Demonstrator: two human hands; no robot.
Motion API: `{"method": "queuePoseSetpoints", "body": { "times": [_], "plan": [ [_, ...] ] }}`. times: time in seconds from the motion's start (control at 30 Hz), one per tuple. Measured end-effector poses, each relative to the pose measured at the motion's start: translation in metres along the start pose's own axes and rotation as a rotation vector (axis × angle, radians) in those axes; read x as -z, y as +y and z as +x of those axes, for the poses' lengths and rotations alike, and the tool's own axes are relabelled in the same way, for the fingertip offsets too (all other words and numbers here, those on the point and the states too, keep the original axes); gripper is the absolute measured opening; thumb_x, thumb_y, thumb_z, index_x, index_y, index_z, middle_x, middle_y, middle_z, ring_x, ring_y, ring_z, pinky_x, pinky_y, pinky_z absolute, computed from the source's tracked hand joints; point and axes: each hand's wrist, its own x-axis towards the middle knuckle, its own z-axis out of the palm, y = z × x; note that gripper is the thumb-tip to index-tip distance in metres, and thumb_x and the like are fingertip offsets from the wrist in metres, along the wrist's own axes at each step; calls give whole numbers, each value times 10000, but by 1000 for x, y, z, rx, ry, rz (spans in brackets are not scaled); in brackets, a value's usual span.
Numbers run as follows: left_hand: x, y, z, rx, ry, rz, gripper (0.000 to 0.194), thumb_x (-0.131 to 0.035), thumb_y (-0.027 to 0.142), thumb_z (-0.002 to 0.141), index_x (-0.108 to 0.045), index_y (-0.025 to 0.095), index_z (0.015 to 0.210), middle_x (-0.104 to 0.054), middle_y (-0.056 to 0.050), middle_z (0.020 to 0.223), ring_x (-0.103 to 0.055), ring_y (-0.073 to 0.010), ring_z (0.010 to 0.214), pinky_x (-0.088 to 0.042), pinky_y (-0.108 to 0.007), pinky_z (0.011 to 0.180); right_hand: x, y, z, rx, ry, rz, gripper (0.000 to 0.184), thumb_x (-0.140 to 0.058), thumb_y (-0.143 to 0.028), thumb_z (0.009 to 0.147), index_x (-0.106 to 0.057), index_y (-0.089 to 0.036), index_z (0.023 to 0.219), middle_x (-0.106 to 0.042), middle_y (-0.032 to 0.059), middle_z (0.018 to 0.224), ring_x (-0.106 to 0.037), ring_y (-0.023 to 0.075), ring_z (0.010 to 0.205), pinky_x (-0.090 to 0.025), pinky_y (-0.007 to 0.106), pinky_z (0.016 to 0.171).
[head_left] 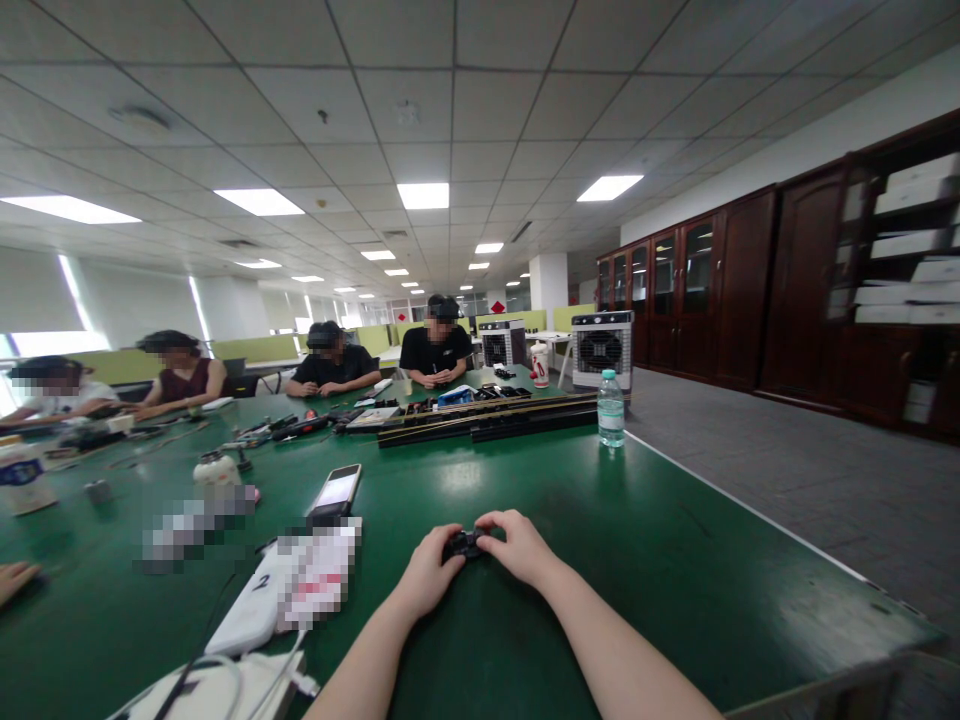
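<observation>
A small black part [466, 544], too small to name more closely, is between my two hands just above or on the green table [637, 560]. My left hand [433, 568] grips it from the left, thumb and fingers closed round its edge. From the right, my right hand [516, 545] pinches the same part between thumb and fingertips. My fingers hide both ends of it. Left of my hands lie a smartphone [337, 490] and a white power bank [251, 600] marked "2".
Long black bars [495, 418] lie across the table ahead. A water bottle [610, 410] stands near the right edge. White cables [247, 680] rest at lower left. Several people sit along the far side; another person's hand [16, 580] shows at the left edge.
</observation>
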Motion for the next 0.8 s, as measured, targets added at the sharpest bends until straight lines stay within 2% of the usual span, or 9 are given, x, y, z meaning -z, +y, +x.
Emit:
{"method": "queuePoseSetpoints", "body": {
  "times": [0.2, 0.53, 0.7, 0.8],
  "plan": [
    [0, 1, 1, 4, 4, 11, 396, -584, 127, 732, -583, 174, 1125, -624, -85, 1144, -572, -217, 1093, -415, -328, 988, -3, -2, -2, 86, -26, -78, 217, -629, -224, 738, -719, -269, 930, -701, 26, 986, -575, 232, 992, -421, 381, 911],
    [-1, 4, 0, 24, 8, 11, 420, -592, 126, 712, -586, 154, 1131, -630, -102, 1153, -571, -224, 1089, -403, -343, 998, -6, -1, -3, 22, -130, -272, 215, -638, -283, 761, -714, -318, 960, -658, 9, 1105, -545, 219, 1040, -391, 366, 926],
    [-1, 2, 1, 19, 8, 8, 420, -592, 141, 716, -586, 157, 1136, -630, -103, 1156, -570, -232, 1095, -405, -352, 998, -5, -2, -4, -2, -129, -240, 229, -634, -261, 748, -713, -312, 957, -656, 8, 1114, -556, 218, 1037, -390, 366, 943],
    [-2, 0, 1, 17, 7, 6, 426, -586, 133, 722, -576, 143, 1148, -622, -110, 1161, -566, -230, 1100, -404, -350, 1004, -5, 3, -3, -7, -131, -162, 301, -647, -231, 710, -699, -302, 998, -662, 10, 1107, -569, 218, 1041, -397, 362, 957]
  ]
}}
